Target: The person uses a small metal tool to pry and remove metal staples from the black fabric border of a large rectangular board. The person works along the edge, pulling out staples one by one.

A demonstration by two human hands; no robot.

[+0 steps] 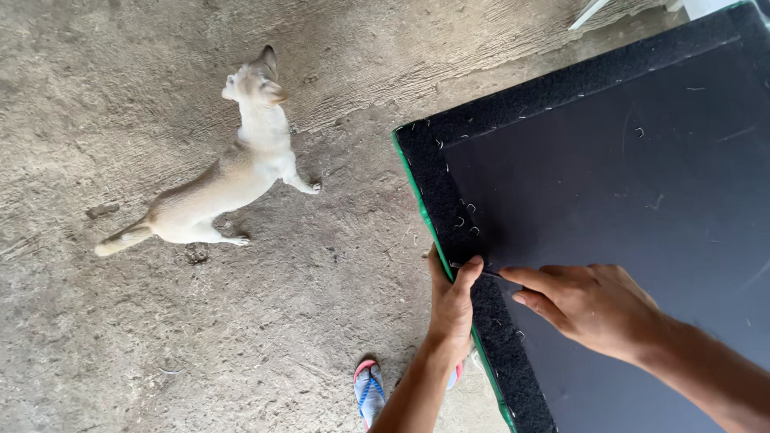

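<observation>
A large panel [634, 184] covered in black fabric lies raised before me, its border of black felt [449, 200] fastened with several staples and its edge showing green. My left hand [451, 301] grips the panel's left edge, thumb pressed on the felt border. My right hand [589, 305] rests on the black surface beside it, index finger and thumb pinching a thin dark tool or staple [488, 273] pointed toward my left thumb.
A small tan and white dog [224, 180] stands on the rough concrete floor [120, 337] to the left of the panel. My foot in a blue and red flip-flop [369, 389] is below the panel's edge. A white object [589, 12] shows at the top.
</observation>
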